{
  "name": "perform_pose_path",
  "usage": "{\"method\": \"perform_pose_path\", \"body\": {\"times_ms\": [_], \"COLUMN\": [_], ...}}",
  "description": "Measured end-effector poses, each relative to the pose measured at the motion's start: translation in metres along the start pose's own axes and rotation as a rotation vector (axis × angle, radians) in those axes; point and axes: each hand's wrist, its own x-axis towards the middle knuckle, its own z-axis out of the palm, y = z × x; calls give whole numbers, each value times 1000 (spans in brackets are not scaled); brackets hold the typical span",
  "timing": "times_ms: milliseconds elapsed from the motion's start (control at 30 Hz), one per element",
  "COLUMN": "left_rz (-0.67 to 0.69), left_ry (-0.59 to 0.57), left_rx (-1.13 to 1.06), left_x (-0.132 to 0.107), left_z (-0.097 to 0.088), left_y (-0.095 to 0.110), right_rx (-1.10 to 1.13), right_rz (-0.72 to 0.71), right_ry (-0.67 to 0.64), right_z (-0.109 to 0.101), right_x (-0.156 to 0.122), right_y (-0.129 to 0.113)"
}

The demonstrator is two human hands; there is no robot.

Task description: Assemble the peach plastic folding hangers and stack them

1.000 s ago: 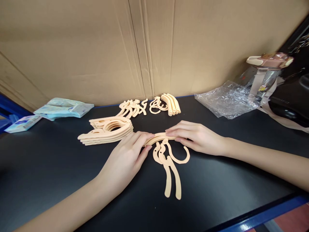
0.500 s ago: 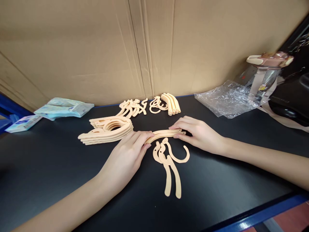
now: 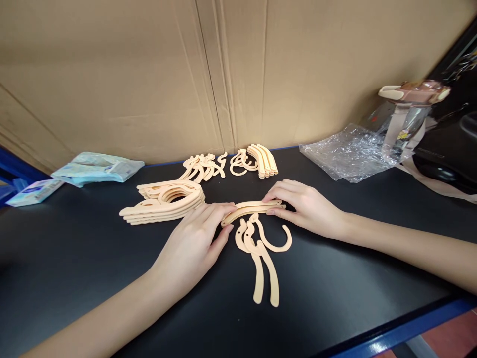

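Both hands grip the ends of a peach plastic hanger arm piece [image 3: 250, 208] lying on the black table [image 3: 74, 263]. My left hand [image 3: 194, 243] pinches its left end between thumb and fingers. My right hand [image 3: 303, 206] pinches the right end, fingers curled over it. Just below the arm piece lie hook-shaped peach parts [image 3: 261, 253], with two long strips pointing toward me.
A stack of assembled peach hangers [image 3: 164, 201] sits left of my hands. Small piles of peach parts [image 3: 203, 166] and curved arm pieces [image 3: 263, 160] lie by the cardboard wall. Blue packets [image 3: 97, 166] lie far left; crumpled clear plastic [image 3: 346, 151] and a bottle [image 3: 406, 114] at right.
My right hand slid from the middle of the arm piece to its right end, uncovering the piece. The left hand stayed put.
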Motion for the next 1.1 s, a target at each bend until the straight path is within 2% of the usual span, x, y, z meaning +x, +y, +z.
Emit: {"method": "perform_pose_path", "body": {"times_ms": [133,267,400,500,667,767,933,1100], "left_rz": [-10,-1,14,14,3,-4,0,51], "left_ry": [0,6,9,2,-5,-9,-19,-6], "left_rx": [16,34,43,33,25,31,45,112], "left_x": [0,1,2,2,1,1,1,1], "left_z": [-1,-1,-1,-2,-2,-3,-4,-3], "left_y": [0,0,0,-1,0,2,3,3], "right_rx": [-28,-46,-74,-89,-116,-162,-384,-464], "right_rz": [-65,-165,-370,-490,-502,-493,-515,-577], "right_ry": [-15,34,73,34,-37,-87,-172,-158], "right_z": [-1,-4,-7,-7,-6,-13,-28,-20], "right_x": [0,-1,-2,-3,-4,-3,-2,-4], "right_y": [0,-3,-9,-14,-16,-15,-21,-29]}}
